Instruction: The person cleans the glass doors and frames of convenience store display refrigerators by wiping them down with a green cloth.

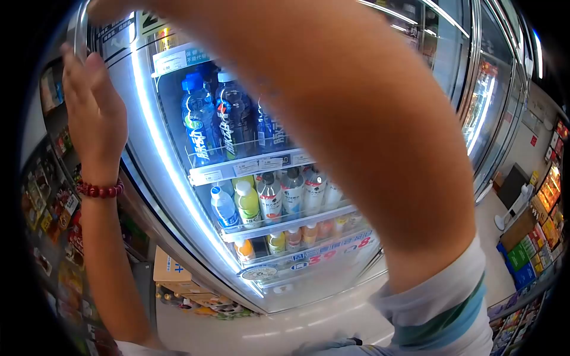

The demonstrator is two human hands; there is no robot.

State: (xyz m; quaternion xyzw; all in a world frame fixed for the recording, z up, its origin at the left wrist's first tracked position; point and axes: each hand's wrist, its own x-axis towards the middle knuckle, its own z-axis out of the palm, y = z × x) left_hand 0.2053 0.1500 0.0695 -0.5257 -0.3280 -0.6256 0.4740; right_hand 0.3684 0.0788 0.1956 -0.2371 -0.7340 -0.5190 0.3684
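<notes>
My left hand [98, 118], with a red bead bracelet [100, 190] at its wrist, is raised at the upper left. Its fingers point up and lie nearly straight beside the lower end of a metal bar [77, 37], with nothing seen in them. Across the top of the view reaches my right arm, slightly blurred. Only a small part of my right hand [110, 8] shows at the top edge near the bar, and its fingers are hidden. Behind the arm stands a lit drinks cooler with blue-capped bottles [199, 121] and, one shelf lower, a green-labelled bottle [247, 204].
Snack shelves [44, 219] line the left side. A cardboard box [171, 268] stands on the floor by the cooler. More glass-door coolers [484, 107] are at the upper right, with colourful packages [534, 252] on a display at the far right.
</notes>
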